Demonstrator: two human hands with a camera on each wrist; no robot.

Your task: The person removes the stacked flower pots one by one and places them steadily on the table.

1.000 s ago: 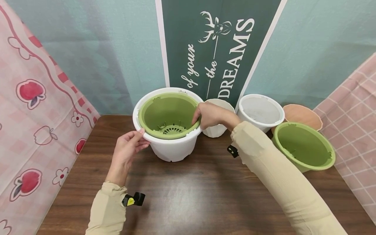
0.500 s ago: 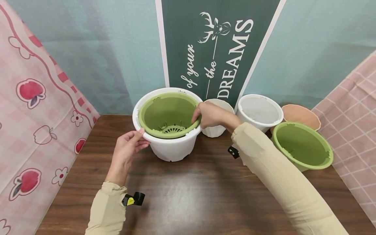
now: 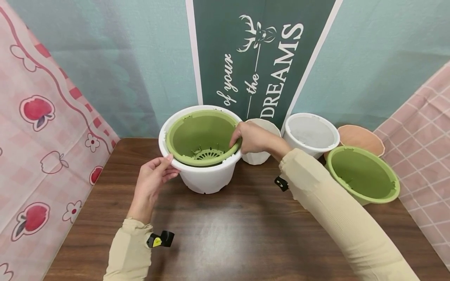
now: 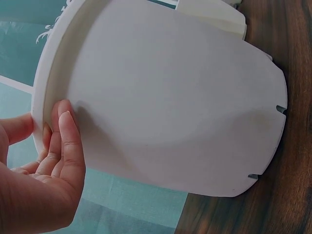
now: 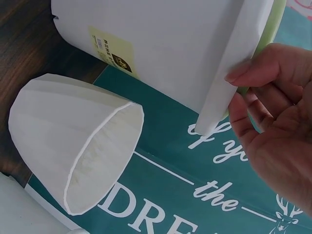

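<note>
A large white flower pot (image 3: pixel 207 181) stands upright on the brown wooden table, with a smaller green flower pot (image 3: pixel 202 134) nested inside it. Slots show in the green pot's floor. My left hand (image 3: pixel 152 177) pinches the white pot's rim at its near left; in the left wrist view the thumb and fingers lie on either side of that rim. At the right side, my right hand (image 3: pixel 254 137) grips the green pot's rim, fingers inside it. The right wrist view shows the right thumb (image 5: pixel 239 72) against the white rim, which partly hides the green pot.
Right of the nested pots stand a small faceted white pot (image 3: pixel 258 157), a round white pot (image 3: pixel 311 132), an orange pot (image 3: pixel 362 138) and another green pot (image 3: pixel 365 173). Teal cloth (image 3: pixel 105 47) hangs behind; pink patterned cloths border both sides.
The near edge of the green pot has risen slightly, with a dark gap now showing beneath it. Both hands keep their holds, and the right forearm has shifted a little.
</note>
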